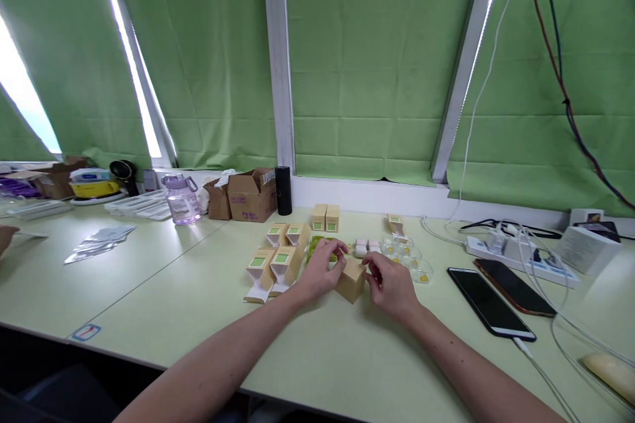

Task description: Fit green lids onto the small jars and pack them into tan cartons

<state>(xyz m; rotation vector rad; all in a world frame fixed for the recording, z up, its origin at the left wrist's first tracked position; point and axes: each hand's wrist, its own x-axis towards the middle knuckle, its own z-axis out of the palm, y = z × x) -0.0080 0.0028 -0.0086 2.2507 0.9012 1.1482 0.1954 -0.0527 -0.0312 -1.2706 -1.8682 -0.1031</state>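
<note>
A small brown cardboard box (351, 282) stands on the table between my two hands, its top looking closed. My left hand (321, 269) is at its left side and upper edge, fingers curled in against it. On the right side, my right hand (393, 284) pinches the box's edge between thumb and fingers. Left of my hands stand several similar cartons (282, 261) with green labels and open flaps. Partly behind my left hand lies something green (313, 245). Pink-and-white pieces (367, 247) and clear round containers (421, 271) with yellow spots sit just beyond my right hand.
Two labelled boxes (325, 218) and an open carton (397, 227) stand farther back. Two phones (491, 304) and a power strip (520, 260) with loose cables lie at right. A purple bottle (182, 201), a larger cardboard box (252, 198) and a black cylinder (283, 190) stand back left.
</note>
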